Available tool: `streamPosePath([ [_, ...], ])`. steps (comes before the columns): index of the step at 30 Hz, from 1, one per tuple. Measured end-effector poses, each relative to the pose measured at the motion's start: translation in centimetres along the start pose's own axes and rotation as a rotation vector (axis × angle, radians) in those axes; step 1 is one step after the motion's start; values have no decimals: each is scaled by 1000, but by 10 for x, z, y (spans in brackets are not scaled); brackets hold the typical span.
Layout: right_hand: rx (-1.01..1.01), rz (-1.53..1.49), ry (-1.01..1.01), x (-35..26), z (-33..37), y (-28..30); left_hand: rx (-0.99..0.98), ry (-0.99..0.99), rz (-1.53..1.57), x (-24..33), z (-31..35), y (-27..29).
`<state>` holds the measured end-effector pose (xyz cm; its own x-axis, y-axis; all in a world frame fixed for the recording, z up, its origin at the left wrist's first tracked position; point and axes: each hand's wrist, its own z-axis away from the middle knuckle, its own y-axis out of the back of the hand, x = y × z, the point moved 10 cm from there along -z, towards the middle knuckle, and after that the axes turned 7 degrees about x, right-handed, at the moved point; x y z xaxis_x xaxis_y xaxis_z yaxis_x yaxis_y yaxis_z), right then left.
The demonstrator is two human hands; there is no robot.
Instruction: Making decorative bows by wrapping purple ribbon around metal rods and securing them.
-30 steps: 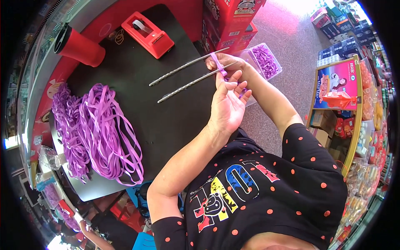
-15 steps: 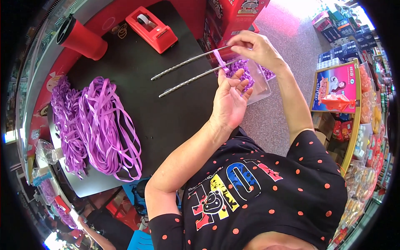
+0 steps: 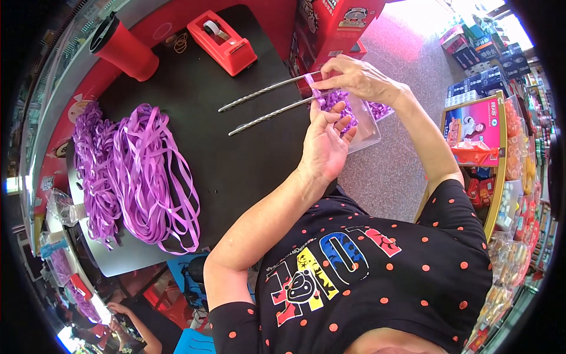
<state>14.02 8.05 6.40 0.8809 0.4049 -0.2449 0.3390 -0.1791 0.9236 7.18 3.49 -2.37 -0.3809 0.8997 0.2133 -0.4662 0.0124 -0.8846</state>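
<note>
Two slim metal rods (image 3: 262,91) with twisted, drill-bit-like flutes lie side by side above the black table, tips to the left. A strip of purple ribbon (image 3: 312,82) is looped around them near their right part. My right hand (image 3: 359,79) is closed, thumb and fingers pinching at this ribbon by the upper rod. Below it, my left hand (image 3: 325,141) is turned palm up, its index finger and thumb closed at the ribbon by the lower rod, the other fingers loosely curled. Under the hands, a clear plastic box (image 3: 368,133) holds small purple ribbon pieces (image 3: 341,101).
Large bundles of purple ribbon (image 3: 150,177) cover the left of the black table (image 3: 236,171). A red tape dispenser (image 3: 227,50) and a red cup (image 3: 127,50) stand toward the back. Red cartons (image 3: 330,29) are beyond the hands, stocked shelves at right. Another person's arm (image 3: 138,324) shows lower left.
My right hand has come down and left, from the right part of the upper rod to the ribbon. My left hand stays nearly still. The other person's arm has moved at lower left.
</note>
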Motion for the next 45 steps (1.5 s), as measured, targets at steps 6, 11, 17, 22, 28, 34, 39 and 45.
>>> streamPosePath([
  [6,317,-240,-231,34,-6,13,10,-63,-69,5,-1,3],
  [11,-69,-709,-593,60,-18,-54,175,29,-94,-8,12,2],
  [17,-192,-968,-693,68,-19,-76,-37,28,-299,28,78,-14],
  [22,-262,-966,-707,70,-21,-75,-127,-111,-538,76,135,5],
  [28,-300,-779,-708,104,12,-51,171,-543,-862,156,223,48],
  [34,-135,-562,-976,165,87,-55,641,-991,-1467,214,268,53],
  [39,86,-134,-881,217,158,-101,919,-1307,-2279,221,260,21],
  [45,255,-740,-1023,148,230,-157,886,-1073,-2200,218,263,51],
])
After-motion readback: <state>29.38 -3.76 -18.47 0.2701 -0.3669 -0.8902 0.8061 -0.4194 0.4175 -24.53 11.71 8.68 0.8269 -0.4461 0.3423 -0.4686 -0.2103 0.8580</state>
